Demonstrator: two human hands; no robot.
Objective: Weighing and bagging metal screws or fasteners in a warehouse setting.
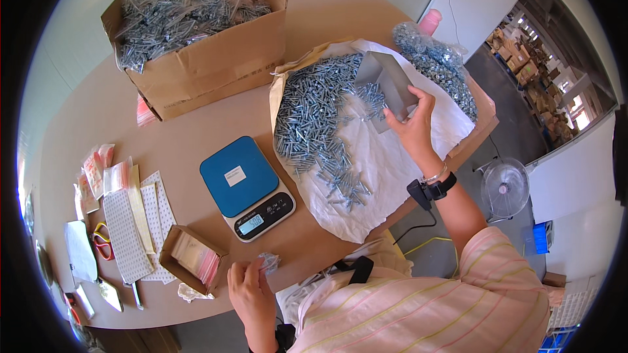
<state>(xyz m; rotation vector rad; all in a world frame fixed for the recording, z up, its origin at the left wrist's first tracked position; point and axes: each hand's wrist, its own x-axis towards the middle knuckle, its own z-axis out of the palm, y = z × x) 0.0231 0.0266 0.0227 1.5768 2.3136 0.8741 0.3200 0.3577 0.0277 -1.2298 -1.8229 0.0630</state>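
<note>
My right hand (413, 124) grips a grey metal scoop (392, 72) by its edge, over the white sheet (392, 183). Several screws (371, 99) lie in the mouth of the scoop. To the left of it spreads a large heap of loose silver screws (307, 111). Near the front edge of the table, my left hand (252, 294) is closed, with a small clear plastic bag (269, 263) at its fingertips. What is inside the bag is too small to make out. Between the left hand and the heap stands a digital scale (241, 176) with a blue top and a lit display.
A cardboard box (209, 82) full of bagged screws stands at the back left. A small box of plastic bags (180, 281), scissors (103, 242) and dotted sheets (125, 229) lie at left. Bagged hardware (438, 65) sits at the right; a fan (505, 188) stands beyond the table.
</note>
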